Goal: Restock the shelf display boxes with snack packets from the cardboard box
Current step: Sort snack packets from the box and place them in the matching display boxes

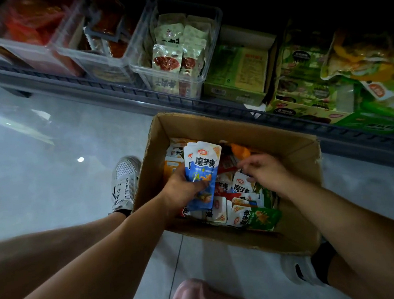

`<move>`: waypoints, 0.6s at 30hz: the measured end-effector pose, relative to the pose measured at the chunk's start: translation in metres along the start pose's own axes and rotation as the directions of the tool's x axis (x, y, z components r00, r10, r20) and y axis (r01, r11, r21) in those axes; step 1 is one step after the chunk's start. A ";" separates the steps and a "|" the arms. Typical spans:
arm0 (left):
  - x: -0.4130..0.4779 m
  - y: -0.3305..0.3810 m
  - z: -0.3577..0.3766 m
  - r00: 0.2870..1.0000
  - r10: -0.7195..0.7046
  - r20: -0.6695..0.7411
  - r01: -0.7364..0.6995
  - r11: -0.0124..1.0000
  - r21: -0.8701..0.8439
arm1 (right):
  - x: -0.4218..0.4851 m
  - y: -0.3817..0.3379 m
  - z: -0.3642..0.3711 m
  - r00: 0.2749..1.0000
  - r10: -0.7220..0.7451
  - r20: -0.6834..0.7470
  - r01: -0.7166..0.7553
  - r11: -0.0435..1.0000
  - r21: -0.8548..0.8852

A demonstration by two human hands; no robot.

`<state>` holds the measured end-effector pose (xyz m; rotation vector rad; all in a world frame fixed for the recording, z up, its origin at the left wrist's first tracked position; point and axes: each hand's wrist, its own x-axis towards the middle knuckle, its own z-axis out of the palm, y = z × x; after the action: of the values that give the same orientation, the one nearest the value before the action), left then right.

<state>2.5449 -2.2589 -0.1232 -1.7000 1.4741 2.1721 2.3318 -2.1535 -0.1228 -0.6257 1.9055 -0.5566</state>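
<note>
Small stack of blue snack packets [201, 170] sits over the cardboard box [293, 150], left half, held low by the left hand [183, 193] w/ fingers curled round it. Right hand [264, 169] is inside the box, right of the stack, fingers bent down among loose mixed packets [242, 217]; can't tell if it holds one. Beyond the box's far edge: shelf [119, 94] w/ clear bin [219, 18] of packets & green display box [237, 74].

The blue packet [201, 170] reads 魔芋爽, as does a white packet [241, 186] in the cardboard box [293, 145].
</note>
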 end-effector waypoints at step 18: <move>0.001 -0.005 -0.007 0.999 -0.027 -0.016 0.027 0.999 -0.026 | 0.011 0.030 0.004 1.000 -0.005 -0.017 0.001 0.975 -0.220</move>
<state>2.5529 -2.2612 -0.1270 -1.7395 1.4245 2.1780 2.3264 -2.1387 -0.1507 -0.7685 1.9990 -0.3558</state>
